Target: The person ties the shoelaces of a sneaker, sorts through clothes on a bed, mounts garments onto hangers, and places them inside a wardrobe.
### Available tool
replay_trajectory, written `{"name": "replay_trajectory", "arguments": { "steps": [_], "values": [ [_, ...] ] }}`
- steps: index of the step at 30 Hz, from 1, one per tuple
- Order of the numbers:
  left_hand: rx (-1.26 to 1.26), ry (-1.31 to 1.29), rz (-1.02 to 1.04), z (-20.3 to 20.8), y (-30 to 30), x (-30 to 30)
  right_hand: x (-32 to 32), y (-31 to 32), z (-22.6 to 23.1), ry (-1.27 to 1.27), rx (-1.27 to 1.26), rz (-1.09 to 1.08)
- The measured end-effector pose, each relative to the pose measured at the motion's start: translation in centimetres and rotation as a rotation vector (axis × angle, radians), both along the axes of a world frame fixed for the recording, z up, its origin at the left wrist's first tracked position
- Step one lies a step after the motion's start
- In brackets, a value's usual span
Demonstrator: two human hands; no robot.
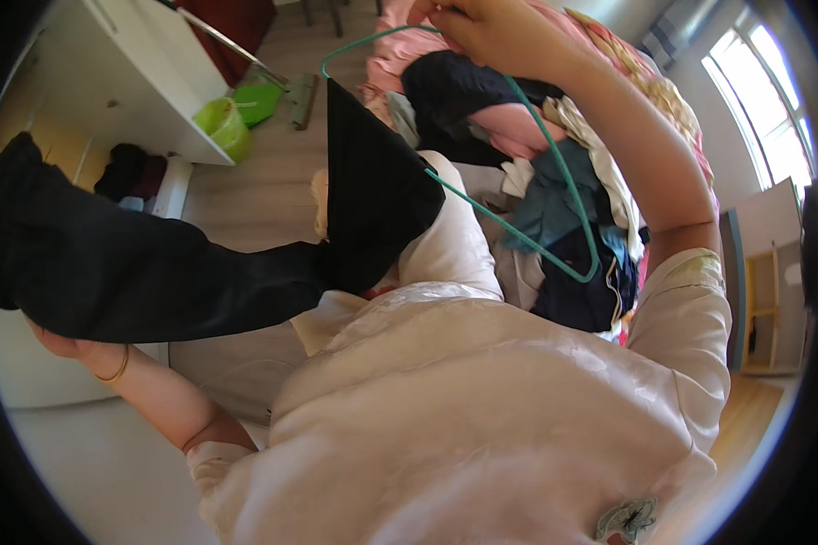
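Observation:
A teal wire hanger (568, 182) is held up in front of me, its top gripped by my right hand (482, 36) near the upper edge. Black trousers (173, 272) hang through the hanger's left end, where a folded triangle of the cloth drops over the wire. The rest of the cloth stretches out to the left in a long, loose length. My left hand (59, 341) is under that outer end and holds it up; most of its fingers are hidden behind the fabric.
A bed with pink bedding (395, 54) carries a heap of clothes (554, 191), dark, teal, pink and white. A white cabinet (136, 82) stands at the left, with a lime-green bin (223, 127), a green dustpan (257, 103) and a mop (303, 102) nearby. A window (759, 100) is at right.

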State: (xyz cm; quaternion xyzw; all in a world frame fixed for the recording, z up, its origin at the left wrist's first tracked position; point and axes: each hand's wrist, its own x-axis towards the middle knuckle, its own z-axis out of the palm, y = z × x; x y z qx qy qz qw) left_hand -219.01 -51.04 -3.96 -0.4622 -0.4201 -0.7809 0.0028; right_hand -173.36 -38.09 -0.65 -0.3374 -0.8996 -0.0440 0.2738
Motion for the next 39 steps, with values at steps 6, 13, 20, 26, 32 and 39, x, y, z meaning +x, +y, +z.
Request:
{"name": "replay_trajectory", "arguments": {
  "steps": [6, 13, 20, 26, 32, 39],
  "values": [
    [-0.02, -0.269, -0.282, 2.7, -3.2, -5.0, -7.8, 0.1, 8.2, 0.159, -0.169, 0.183],
    [-0.185, -0.266, -1.383, 5.8, -5.1, -3.9, -14.8, 0.9, 12.1, 0.18, 0.001, 0.236],
    [-0.441, -0.676, -1.647, 2.7, 3.4, 8.5, -18.4, -1.0, 12.3, 0.09, 0.289, 0.291],
    [-0.409, -0.581, -1.401, 4.0, 8.8, 12.9, -20.4, -4.0, 10.0, -0.073, 0.407, 0.312],
    [-0.197, 0.072, -0.482, 7.4, 12.9, 15.1, -20.2, -7.5, 6.8, -0.112, 0.451, 0.186],
    [-0.532, 0.627, -0.286, 8.6, 15.5, 17.8, -18.6, -7.8, 6.0, 0.106, 0.224, 0.471]
  ]
}}
